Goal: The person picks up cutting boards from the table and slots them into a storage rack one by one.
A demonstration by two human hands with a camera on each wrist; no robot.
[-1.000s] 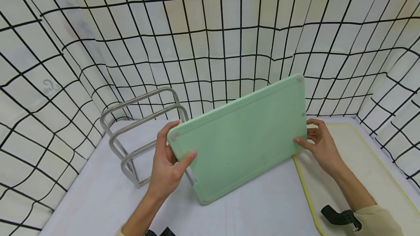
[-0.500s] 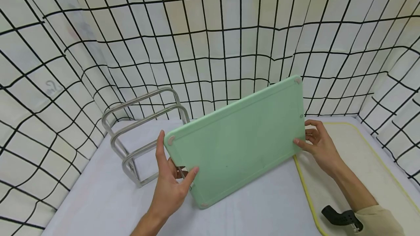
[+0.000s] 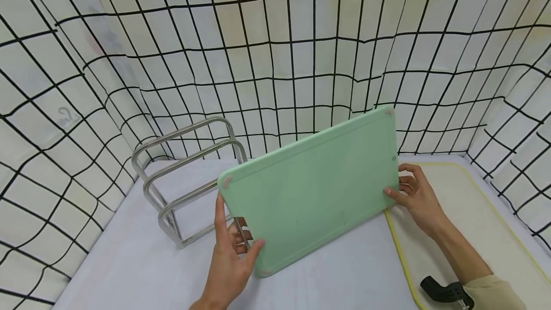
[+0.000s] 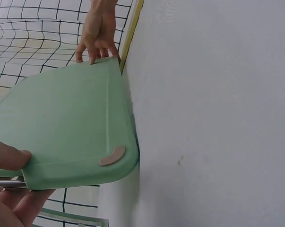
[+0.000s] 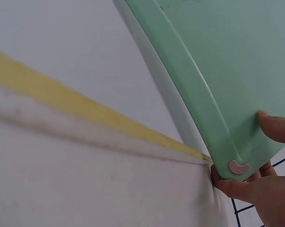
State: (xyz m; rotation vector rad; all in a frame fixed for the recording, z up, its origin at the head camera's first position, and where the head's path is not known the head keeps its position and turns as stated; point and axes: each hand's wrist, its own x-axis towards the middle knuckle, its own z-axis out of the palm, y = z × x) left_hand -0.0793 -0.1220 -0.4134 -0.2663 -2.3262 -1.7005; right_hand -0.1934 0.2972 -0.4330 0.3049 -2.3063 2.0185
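Observation:
A light green cutting board is held up on its long edge, tilted, its left end nearer in the head view. Along that left end my left hand grips the edge at a cutout with a thin metal handle bar. The left thumb lies on the near face, other fingers behind. My right hand pinches the right end low down. In the right wrist view, its thumb is on the face, and fingers reach under the corner by a pinkish pad.
Left of the board stands a metal wire rack with several bent loops. A cream mat with a yellow border lies at right, under the right forearm. White cloth covers the table, and black netting hangs over white walls.
My left hand has slid down the board's left end from the upper corner to the handle cutout. The board has dipped slightly; my right hand keeps its grip.

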